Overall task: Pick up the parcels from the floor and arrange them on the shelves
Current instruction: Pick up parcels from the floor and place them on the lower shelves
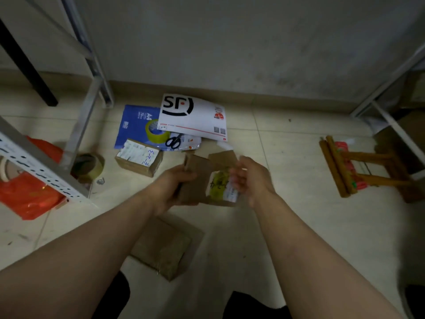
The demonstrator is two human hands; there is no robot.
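A: Well, where is the parcel the person has in hand?

B: Held above the pale tiled floor (294, 215), in the middle of the view. It is a small brown cardboard parcel (199, 178) with yellow tape and a white handwritten label on its right part.

A: And the grip?

B: The left hand (174, 187) has its fingers curled round the parcel's left side and holds it. The right hand (250, 178) is at the label end with bent fingers, but it is blurred; I cannot tell whether it clasps the box or only touches it.

A: Other parcels?

B: Two on the floor. A brown cardboard box with a white label and blue writing (139, 157) lies to the left, a little farther off. A plain flat cardboard box (164, 247) lies nearer, under the forearms.

A: What is beyond them?

B: A white courier envelope with black letters (193, 116) lies near the far wall, overlapping a blue pack of A4 paper (135, 125). A yellow-green tape roll (157, 132) and black-handled scissors (173, 142) rest on the pack.

A: The sides?

B: Left: a grey metal shelf frame (41, 166), a brownish tape roll (88, 165) by its post, and an orange plastic bag (30, 194). Right: a wooden stool tipped on its side (358, 166) beside another metal shelf (391, 120).
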